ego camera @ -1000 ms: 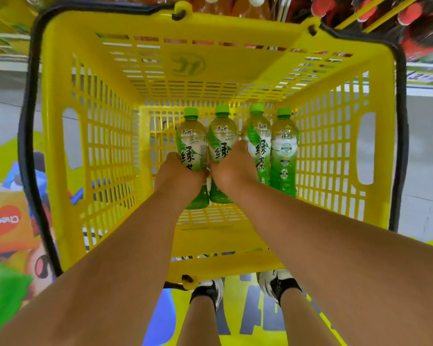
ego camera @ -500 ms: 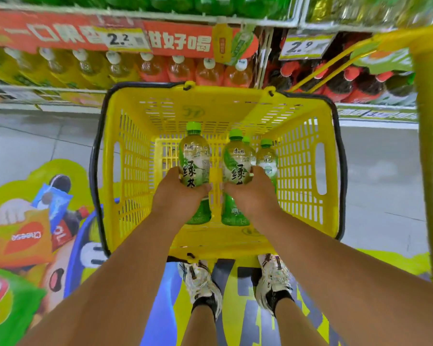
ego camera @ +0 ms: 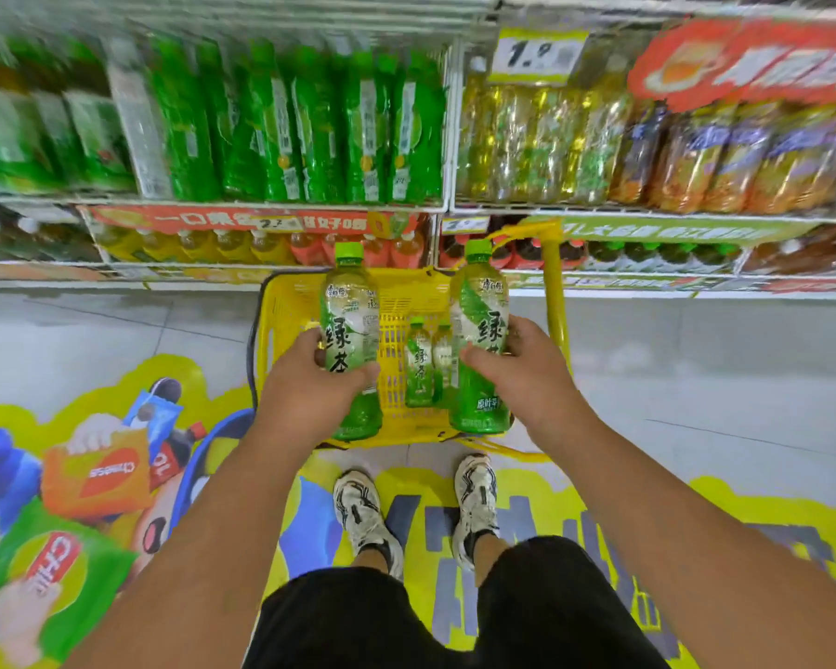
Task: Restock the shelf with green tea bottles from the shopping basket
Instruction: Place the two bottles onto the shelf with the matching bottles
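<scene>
We are now holding both green tea bottles clear above the yellow basket [ego camera: 281, 301], having lifted them out: left hand [ego camera: 305, 388] grasping the left bottle [ego camera: 351, 340], right hand [ego camera: 527, 374] grasping the right bottle [ego camera: 481, 340]. Two bottles [ego camera: 428, 366] are staying inside; the green shelf row [ego camera: 300, 127] is coming into view.

Hidden and blurred parts, head view

My left hand [ego camera: 310, 379] covered the lower label of its green tea bottle [ego camera: 351, 330]; my right hand [ego camera: 517, 364] hid one side of the other bottle [ego camera: 480, 340]. Shelf [ego camera: 261, 205] stock was motion-blurred, labels unreadable. The basket [ego camera: 281, 301] sat largely behind both bottles; the two small bottles [ego camera: 428, 369] inside overlapped.
</scene>
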### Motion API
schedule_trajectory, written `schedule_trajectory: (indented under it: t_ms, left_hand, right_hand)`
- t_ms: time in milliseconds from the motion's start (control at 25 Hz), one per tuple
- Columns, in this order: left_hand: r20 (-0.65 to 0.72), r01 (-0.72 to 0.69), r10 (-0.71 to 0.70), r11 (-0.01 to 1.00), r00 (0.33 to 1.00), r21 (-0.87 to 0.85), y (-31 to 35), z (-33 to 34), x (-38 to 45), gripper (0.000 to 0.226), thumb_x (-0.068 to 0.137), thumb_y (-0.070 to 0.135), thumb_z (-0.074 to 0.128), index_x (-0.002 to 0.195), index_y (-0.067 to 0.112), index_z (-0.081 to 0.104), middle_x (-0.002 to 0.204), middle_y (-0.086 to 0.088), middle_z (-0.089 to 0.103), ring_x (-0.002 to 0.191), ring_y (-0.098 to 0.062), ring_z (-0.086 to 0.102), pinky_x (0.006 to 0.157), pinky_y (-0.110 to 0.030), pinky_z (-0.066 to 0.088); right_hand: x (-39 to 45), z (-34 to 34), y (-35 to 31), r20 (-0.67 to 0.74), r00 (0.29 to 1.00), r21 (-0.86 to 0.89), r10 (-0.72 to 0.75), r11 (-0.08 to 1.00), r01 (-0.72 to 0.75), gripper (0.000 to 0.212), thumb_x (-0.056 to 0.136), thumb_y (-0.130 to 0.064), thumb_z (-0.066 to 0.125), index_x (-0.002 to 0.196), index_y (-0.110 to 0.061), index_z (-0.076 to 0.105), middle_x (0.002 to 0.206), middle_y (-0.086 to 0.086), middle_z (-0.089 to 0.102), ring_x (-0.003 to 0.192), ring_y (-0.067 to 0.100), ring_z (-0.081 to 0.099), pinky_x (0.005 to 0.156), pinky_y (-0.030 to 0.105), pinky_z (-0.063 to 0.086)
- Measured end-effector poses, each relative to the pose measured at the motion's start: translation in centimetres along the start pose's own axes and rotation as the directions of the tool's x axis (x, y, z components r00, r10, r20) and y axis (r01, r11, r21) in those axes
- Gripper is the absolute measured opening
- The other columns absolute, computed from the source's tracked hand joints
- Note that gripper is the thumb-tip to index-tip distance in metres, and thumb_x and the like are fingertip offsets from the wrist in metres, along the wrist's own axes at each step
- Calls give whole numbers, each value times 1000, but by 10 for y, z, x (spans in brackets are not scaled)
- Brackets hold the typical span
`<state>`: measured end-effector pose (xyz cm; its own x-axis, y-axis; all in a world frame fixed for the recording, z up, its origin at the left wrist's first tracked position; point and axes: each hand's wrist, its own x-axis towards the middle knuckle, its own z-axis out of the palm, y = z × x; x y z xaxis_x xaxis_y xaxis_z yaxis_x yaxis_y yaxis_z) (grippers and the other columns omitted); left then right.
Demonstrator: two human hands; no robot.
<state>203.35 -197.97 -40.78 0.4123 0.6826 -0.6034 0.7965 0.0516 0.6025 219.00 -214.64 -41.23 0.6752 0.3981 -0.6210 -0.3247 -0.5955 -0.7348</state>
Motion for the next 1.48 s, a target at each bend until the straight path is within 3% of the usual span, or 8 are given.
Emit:
schedule_trajectory:
  t_ms: [160,400,600,760,920,1240,1360,1480]
  left_hand:
    - [-21,-83,82,996,996,-37,63,-35,-74,75,78,49,81,141,26,48,108,14,57,93,-22,67,81,-42,57]
    - [-89,-212,203,972,975,-102,148,-85,-142,42,78,42,84,111,33,59,99,13,66,73,-11,68,60,-27,54]
    - [-191,-370,347,923,918,-105,207,-126,-180,83,76,49,83,147,22,49,123,6,62,77,0,63,63,-22,51]
    - [-249,-458,422,882,872,-110,242,-153,-210,85,75,52,83,147,23,49,129,4,62,97,-12,62,77,-26,48]
    - [-297,-492,438,860,848,-134,276,-176,-244,73,81,51,79,144,30,49,112,15,58,77,3,56,59,-18,41]
    - [-434,-554,449,819,781,-149,320,-202,-280,62,78,52,81,132,32,58,124,8,63,93,-5,60,75,-28,47]
    - [-456,-586,463,792,760,-172,331,-206,-290,73,76,52,82,141,33,54,125,9,62,105,-14,62,87,-34,52]
    - [-494,-603,451,771,743,-203,338,-210,-300,68,76,53,83,135,37,55,115,16,61,106,-13,63,93,-39,54]
  right_hand:
    - [-66,-51,-48,-49,997,68,-53,996,56,65,78,-35,84,135,-31,55,129,-4,65,114,18,67,82,36,60]
    - [-134,-114,-134,-130,973,134,-190,969,208,33,84,-22,82,112,-24,66,110,-4,74,86,9,73,61,23,54]
    - [-170,-148,-203,-166,922,128,-350,919,372,26,84,-21,81,106,-26,67,108,-2,75,84,10,73,56,21,51]
    - [-193,-166,-249,-156,875,107,-458,873,476,52,79,-36,84,125,-29,61,120,-4,69,102,13,68,66,28,54]
    - [-213,-177,-293,-135,819,95,-558,816,571,87,74,-48,85,150,-25,48,140,0,59,123,20,60,101,45,52]
    - [-233,-200,-343,-60,735,104,-676,728,678,67,80,-46,83,139,-30,56,126,-10,63,112,14,64,95,45,57]
    - [-240,-206,-358,-39,718,115,-695,711,694,56,83,-40,82,132,-31,59,118,-14,65,103,5,64,78,31,58]
    - [-244,-207,-371,-29,703,110,-711,696,709,72,74,-50,85,139,-35,56,130,-10,64,117,13,62,94,45,56]
